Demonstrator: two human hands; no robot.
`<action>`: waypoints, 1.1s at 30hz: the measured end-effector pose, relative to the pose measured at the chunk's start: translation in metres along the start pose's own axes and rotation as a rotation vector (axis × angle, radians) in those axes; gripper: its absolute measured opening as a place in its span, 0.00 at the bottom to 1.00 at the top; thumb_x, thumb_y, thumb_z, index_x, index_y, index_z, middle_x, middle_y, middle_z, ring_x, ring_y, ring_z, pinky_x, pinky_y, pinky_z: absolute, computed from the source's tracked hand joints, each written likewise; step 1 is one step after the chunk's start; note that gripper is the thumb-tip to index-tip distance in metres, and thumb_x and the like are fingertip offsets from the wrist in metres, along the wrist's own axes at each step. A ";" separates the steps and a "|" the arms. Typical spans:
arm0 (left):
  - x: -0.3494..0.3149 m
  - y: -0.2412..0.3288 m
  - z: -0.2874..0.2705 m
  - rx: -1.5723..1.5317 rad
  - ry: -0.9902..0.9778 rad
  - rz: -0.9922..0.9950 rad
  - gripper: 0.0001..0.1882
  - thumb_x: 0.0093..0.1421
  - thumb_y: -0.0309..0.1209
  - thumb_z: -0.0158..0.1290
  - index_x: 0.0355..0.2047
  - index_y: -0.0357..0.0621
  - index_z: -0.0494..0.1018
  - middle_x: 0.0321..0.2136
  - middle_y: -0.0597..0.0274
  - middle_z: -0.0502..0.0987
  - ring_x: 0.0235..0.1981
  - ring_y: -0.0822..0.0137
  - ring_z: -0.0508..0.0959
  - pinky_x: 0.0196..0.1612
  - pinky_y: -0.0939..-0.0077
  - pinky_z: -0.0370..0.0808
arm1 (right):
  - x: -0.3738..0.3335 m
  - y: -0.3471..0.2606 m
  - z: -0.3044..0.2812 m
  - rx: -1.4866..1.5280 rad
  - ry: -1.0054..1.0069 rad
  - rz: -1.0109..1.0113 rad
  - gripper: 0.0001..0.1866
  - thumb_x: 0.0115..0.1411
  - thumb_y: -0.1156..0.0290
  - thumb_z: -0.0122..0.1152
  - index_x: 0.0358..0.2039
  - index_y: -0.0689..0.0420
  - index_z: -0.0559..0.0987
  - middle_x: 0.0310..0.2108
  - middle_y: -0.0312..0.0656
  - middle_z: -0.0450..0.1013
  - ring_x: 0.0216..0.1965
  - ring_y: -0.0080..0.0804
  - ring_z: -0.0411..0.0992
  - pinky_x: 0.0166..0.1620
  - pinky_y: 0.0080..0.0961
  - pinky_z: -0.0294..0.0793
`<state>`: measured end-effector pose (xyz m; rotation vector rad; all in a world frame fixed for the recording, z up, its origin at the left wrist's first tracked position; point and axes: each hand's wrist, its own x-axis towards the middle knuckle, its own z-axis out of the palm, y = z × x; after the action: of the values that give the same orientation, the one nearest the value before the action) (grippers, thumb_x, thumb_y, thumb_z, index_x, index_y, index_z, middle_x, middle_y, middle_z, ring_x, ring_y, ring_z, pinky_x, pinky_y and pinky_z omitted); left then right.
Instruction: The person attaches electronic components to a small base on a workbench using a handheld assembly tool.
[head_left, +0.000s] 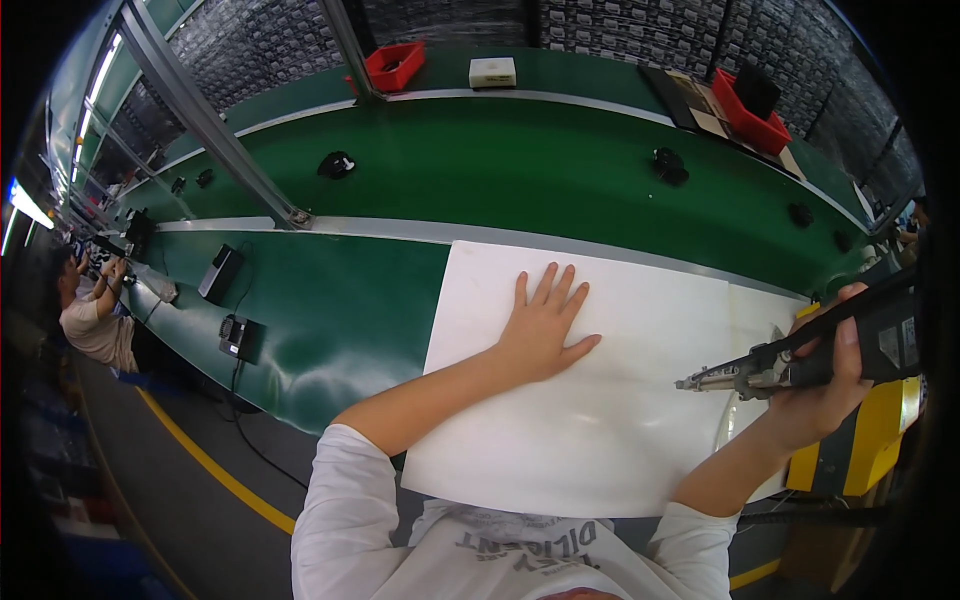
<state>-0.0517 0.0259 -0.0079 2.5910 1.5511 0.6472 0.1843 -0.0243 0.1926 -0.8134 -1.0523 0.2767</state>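
Note:
My left hand (pixel 545 335) lies flat on a large white sheet (pixel 580 440), its fingers spread and nothing under the palm but the sheet. Wrapped round a black power tool (pixel 800 365) is my right hand (pixel 835 385), above the sheet's right part. The tool's narrow metal nose points left, towards the middle of the sheet. Whether its tip touches the surface, I cannot tell. The sheet covers part of the green worktop (pixel 350 320) and reaches close to my body.
Beyond the worktop runs a green conveyor belt (pixel 480 160) with several small black parts. Red bins (pixel 395 68) and a white box (pixel 492 72) stand behind it. A yellow-and-black machine (pixel 855 445) is at right. A person (pixel 95 305) works at far left.

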 end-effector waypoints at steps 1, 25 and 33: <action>0.002 -0.003 0.000 -0.009 0.037 0.019 0.35 0.62 0.51 0.51 0.61 0.37 0.63 0.64 0.39 0.58 0.67 0.42 0.55 0.64 0.39 0.50 | 0.001 0.000 0.001 -0.022 0.028 0.000 0.20 0.55 0.66 0.55 0.43 0.69 0.74 0.33 0.45 0.73 0.18 0.21 0.65 0.21 0.14 0.62; 0.022 -0.353 -0.115 0.640 0.280 -0.707 0.10 0.58 0.34 0.53 0.33 0.39 0.75 0.35 0.49 0.77 0.40 0.49 0.78 0.41 0.57 0.77 | 0.004 0.009 -0.013 0.005 -0.048 -0.049 0.18 0.56 0.68 0.57 0.42 0.69 0.74 0.32 0.44 0.74 0.16 0.20 0.66 0.18 0.14 0.64; 0.062 -0.131 -0.162 0.001 0.284 -0.288 0.12 0.53 0.35 0.57 0.24 0.37 0.80 0.19 0.55 0.79 0.20 0.60 0.79 0.26 0.69 0.74 | 0.006 0.001 -0.021 -0.048 0.012 0.054 0.21 0.52 0.67 0.61 0.43 0.69 0.75 0.38 0.45 0.75 0.18 0.20 0.68 0.19 0.14 0.66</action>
<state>-0.1967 0.1163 0.1264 2.2841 1.9531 1.0138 0.2055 -0.0293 0.1907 -0.8868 -1.0306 0.2927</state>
